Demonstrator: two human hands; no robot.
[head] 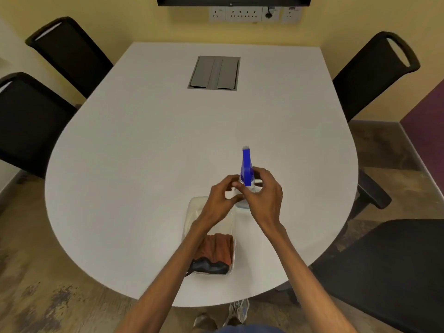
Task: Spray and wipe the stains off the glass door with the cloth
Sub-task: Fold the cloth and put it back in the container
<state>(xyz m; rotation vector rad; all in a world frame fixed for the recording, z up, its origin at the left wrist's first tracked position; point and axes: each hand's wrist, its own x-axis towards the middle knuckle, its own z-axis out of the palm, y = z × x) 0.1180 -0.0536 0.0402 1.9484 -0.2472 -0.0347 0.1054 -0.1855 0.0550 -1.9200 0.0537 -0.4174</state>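
Observation:
A clear spray bottle with a blue trigger head (pixel 246 168) stands on the white table (pixel 144 164), its nozzle pointing away from me. My right hand (pixel 263 200) wraps around the bottle's neck from the right. My left hand (pixel 222 200) touches the bottle's neck from the left, fingers curled on it. Just below my hands sits a clear plastic tray (pixel 234 236) holding an orange-brown cloth (pixel 219 246) and a dark cloth (pixel 211 266). My left forearm crosses over the tray. No glass door is in view.
Black chairs stand around the table: two at left (pixel 28 121), one at back right (pixel 374 73), one at near right (pixel 389 265). A grey cable hatch (pixel 215 72) is set in the table's far middle. Wall sockets (pixel 243 13) are on the yellow wall.

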